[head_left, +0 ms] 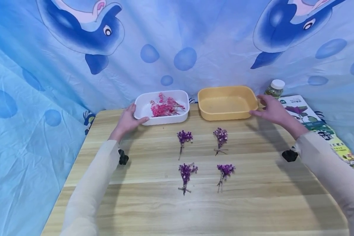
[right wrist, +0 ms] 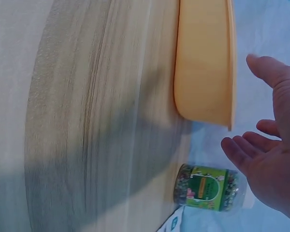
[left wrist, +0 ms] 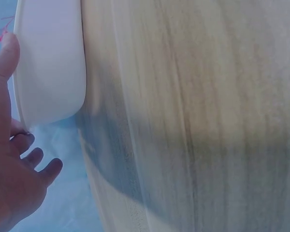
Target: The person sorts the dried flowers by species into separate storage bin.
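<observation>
At the back of the table, a white plastic tub [head_left: 165, 120] holds pink dried flowers [head_left: 165, 106]. My left hand [head_left: 127, 120] is at its left front corner, thumb against the front rim and index finger at the end wall; in the left wrist view the other fingers curl loosely. Beside it stands a yellow plastic tub [head_left: 228, 116] with nothing inside. My right hand [head_left: 271, 109] is around that tub's right end, fingers relaxed; a gap shows between thumb and rim in the right wrist view. The hand's palm [right wrist: 275, 179] holds nothing.
Several small purple dried-flower bunches, among them one bunch [head_left: 186, 173], lie mid-table. A white-lidded jar [head_left: 274, 89] stands behind my right hand. Printed packets [head_left: 305, 113] lie along the right edge. A blue dolphin-print cloth [head_left: 218, 42] hangs behind the wooden table [head_left: 153, 203].
</observation>
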Motion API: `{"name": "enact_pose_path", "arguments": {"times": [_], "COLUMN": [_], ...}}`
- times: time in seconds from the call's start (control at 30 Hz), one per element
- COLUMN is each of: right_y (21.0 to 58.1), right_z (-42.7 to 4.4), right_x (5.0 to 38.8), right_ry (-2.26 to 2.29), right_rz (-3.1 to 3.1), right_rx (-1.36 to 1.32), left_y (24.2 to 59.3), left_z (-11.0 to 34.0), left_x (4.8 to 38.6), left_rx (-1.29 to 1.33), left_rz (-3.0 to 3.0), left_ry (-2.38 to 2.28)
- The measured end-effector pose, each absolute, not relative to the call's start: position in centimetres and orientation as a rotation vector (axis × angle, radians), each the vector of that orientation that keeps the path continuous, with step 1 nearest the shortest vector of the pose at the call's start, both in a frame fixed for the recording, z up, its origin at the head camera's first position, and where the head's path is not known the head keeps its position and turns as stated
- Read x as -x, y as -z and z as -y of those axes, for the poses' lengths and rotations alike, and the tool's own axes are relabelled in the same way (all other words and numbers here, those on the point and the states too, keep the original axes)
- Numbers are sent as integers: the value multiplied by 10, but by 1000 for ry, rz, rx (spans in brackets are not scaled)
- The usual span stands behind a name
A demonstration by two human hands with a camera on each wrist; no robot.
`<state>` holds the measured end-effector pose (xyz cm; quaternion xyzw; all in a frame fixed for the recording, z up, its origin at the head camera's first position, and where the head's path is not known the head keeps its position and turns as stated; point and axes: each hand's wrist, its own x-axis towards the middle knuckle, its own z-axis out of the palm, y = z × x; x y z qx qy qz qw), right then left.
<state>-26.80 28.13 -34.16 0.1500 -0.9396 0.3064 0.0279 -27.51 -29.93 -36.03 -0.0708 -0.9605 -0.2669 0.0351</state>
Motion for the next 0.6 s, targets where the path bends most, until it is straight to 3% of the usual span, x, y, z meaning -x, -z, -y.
{"name": "enact_pose_path", "arguments": {"times": [0.6], "right_y": [351], "right_z": [-280], "right_x": [291], "right_ry": [-1068], "right_rz": [3043], "right_rx": [-297], "left_y": [361], "left_z": [296], "left_x": [273], "left_rx": [180], "left_rz": [2955], "left_ry": [770]}}
